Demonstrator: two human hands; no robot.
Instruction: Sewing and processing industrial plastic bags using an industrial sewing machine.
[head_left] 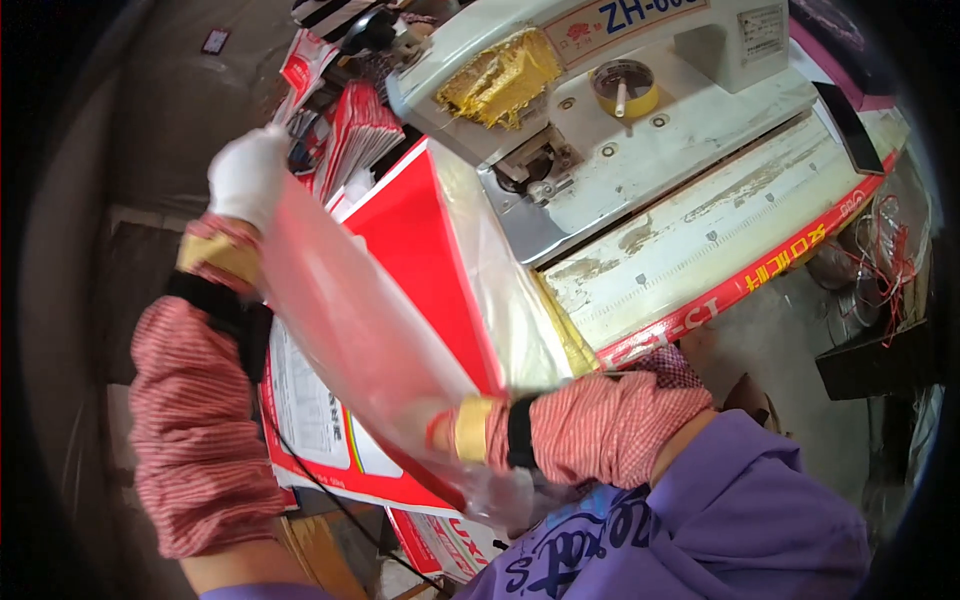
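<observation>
My left hand (248, 175), in a white glove, is closed on the upper end of a long sheet of clear plastic film (340, 290), which looks like a bag liner. The film slants down toward my body over a stack of red and white printed bags (405, 270). My right hand (432, 430) is at the film's lower end; blur and the film hide its fingers. More clear liner film (515, 310) lies along the right side of the bags. Both forearms wear red checked sleeves with black and tan bands.
A pale industrial sewing machine (560, 110) stands at the upper right, patched with yellow tape. A tape roll (640, 90) rests on its bed. Folded red and white bags (360, 135) lie beyond the stack. A dark phone-like slab (845, 130) and tangled red wires (890, 245) are at the right.
</observation>
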